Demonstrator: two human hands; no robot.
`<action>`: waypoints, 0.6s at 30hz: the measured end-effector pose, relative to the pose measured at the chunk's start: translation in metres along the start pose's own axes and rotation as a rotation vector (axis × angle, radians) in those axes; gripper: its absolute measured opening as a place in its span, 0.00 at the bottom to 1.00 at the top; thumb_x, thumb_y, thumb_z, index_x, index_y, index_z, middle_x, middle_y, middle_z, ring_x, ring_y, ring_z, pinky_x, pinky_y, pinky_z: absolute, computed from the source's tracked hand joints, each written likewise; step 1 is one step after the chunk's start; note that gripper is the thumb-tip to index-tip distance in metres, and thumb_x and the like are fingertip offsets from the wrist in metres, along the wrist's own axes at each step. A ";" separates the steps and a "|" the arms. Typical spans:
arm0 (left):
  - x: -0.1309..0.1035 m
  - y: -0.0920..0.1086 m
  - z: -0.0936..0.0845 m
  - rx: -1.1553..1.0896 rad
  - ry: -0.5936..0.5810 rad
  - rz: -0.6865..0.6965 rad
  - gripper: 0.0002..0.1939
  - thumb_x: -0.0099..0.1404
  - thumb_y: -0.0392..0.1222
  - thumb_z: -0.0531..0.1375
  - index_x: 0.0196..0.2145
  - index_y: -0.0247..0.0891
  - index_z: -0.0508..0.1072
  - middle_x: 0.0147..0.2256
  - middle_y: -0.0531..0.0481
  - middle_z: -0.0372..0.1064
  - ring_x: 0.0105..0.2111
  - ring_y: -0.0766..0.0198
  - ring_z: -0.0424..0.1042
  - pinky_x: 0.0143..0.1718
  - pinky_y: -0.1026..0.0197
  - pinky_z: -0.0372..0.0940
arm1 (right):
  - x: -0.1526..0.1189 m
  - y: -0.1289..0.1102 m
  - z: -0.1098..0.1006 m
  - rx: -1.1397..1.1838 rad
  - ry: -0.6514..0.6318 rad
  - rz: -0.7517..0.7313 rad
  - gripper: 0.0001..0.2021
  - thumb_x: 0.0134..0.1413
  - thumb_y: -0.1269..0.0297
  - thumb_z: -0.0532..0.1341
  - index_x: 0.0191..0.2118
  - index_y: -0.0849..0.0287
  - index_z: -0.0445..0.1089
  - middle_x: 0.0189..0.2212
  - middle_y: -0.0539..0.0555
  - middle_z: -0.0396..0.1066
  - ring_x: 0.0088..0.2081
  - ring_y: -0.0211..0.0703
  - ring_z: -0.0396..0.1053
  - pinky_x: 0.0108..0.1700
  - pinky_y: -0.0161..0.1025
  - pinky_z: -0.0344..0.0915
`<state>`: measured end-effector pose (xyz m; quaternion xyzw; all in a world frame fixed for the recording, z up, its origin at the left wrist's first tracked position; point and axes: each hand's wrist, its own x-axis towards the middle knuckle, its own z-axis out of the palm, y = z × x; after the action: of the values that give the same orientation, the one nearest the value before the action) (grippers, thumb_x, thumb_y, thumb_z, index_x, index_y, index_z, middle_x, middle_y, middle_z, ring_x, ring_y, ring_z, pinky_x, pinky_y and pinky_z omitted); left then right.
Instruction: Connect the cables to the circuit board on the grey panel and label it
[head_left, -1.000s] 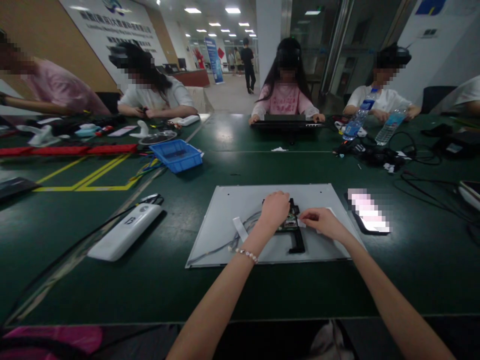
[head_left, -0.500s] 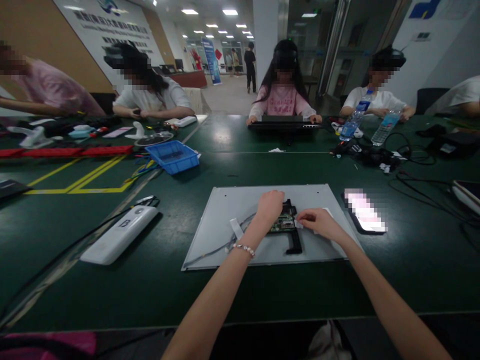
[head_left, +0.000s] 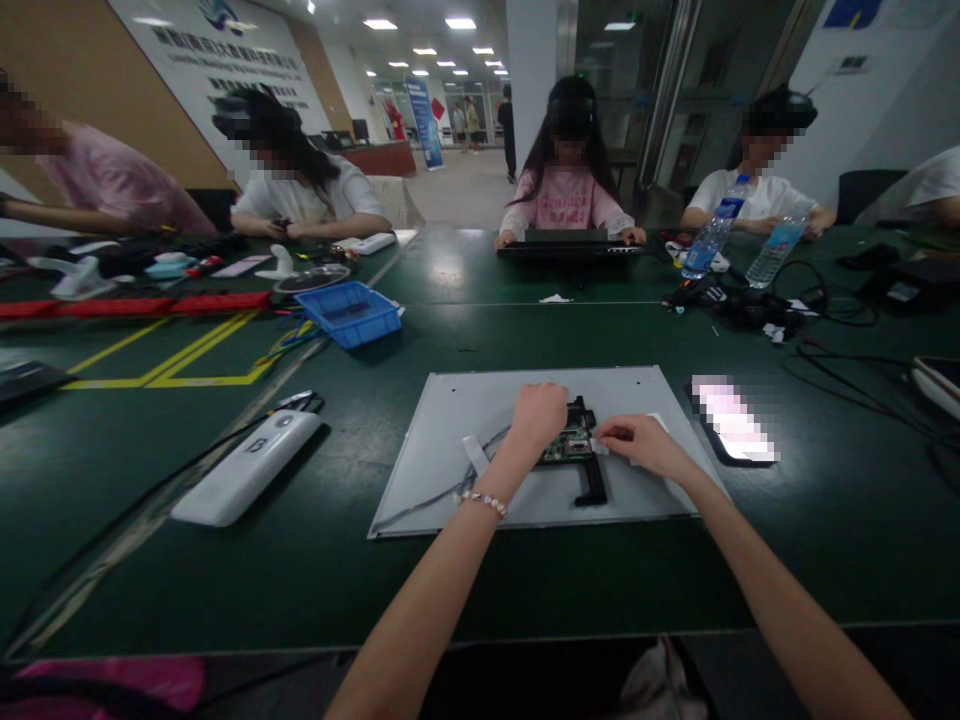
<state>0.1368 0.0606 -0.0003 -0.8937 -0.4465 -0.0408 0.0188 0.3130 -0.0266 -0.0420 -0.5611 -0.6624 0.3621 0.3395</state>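
A light grey panel (head_left: pixel 442 420) lies flat on the green table. On it sits a green circuit board (head_left: pixel 577 446) with a black bracket (head_left: pixel 592 485) around its right side. My left hand (head_left: pixel 540 415) is closed over the board's upper left edge, its fingertips hidden. My right hand (head_left: pixel 637 442) pinches a small whitish tab (head_left: pixel 598 445) at the board's right edge. Grey cables (head_left: pixel 427 508) run from the board towards the panel's lower left corner, with a white strip (head_left: pixel 475 455) across them.
A white power bank (head_left: pixel 251 465) with a cable lies left of the panel, a phone (head_left: pixel 731 420) right. Further off are a blue tray (head_left: pixel 351 315), bottles (head_left: pixel 716 230) and tangled black cables (head_left: pixel 750 310). Several people sit across the table (head_left: pixel 480 340).
The view has shifted slightly, so the table things appear a little further right. Both hands keep nearly the same places on the board.
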 end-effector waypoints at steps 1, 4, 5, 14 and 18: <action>-0.001 0.000 -0.001 -0.004 0.000 -0.004 0.12 0.65 0.36 0.50 0.33 0.33 0.74 0.34 0.40 0.72 0.37 0.57 0.72 0.42 0.56 0.62 | 0.000 0.000 0.000 0.003 0.000 0.002 0.08 0.49 0.64 0.59 0.34 0.58 0.73 0.29 0.52 0.74 0.29 0.40 0.69 0.30 0.36 0.63; -0.008 0.002 -0.008 -0.012 0.015 -0.006 0.13 0.67 0.38 0.50 0.33 0.32 0.73 0.33 0.40 0.72 0.38 0.56 0.71 0.44 0.55 0.61 | 0.000 0.000 0.001 0.019 0.000 -0.005 0.08 0.50 0.64 0.59 0.34 0.59 0.73 0.30 0.52 0.74 0.30 0.40 0.69 0.32 0.37 0.64; -0.012 0.003 -0.011 -0.012 0.023 -0.003 0.13 0.67 0.39 0.49 0.33 0.33 0.73 0.34 0.41 0.71 0.38 0.56 0.71 0.44 0.55 0.60 | 0.001 0.000 0.002 0.026 0.001 -0.009 0.08 0.50 0.64 0.59 0.34 0.59 0.73 0.30 0.52 0.74 0.30 0.40 0.69 0.34 0.37 0.65; -0.063 0.027 -0.017 0.003 0.212 0.389 0.09 0.67 0.35 0.49 0.41 0.34 0.68 0.40 0.44 0.68 0.44 0.57 0.65 0.49 0.53 0.56 | 0.001 0.000 0.003 0.040 -0.022 -0.058 0.07 0.51 0.66 0.58 0.34 0.58 0.73 0.31 0.52 0.75 0.34 0.42 0.71 0.39 0.38 0.65; -0.068 0.031 -0.010 0.034 0.163 0.456 0.11 0.67 0.35 0.49 0.44 0.33 0.67 0.40 0.43 0.67 0.43 0.57 0.65 0.45 0.54 0.57 | 0.001 -0.001 0.004 0.051 -0.007 -0.036 0.07 0.50 0.65 0.58 0.34 0.58 0.73 0.33 0.52 0.75 0.35 0.43 0.71 0.40 0.39 0.65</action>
<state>0.1200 -0.0125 0.0039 -0.9647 -0.2306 -0.1001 0.0785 0.3087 -0.0262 -0.0430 -0.5388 -0.6642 0.3748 0.3579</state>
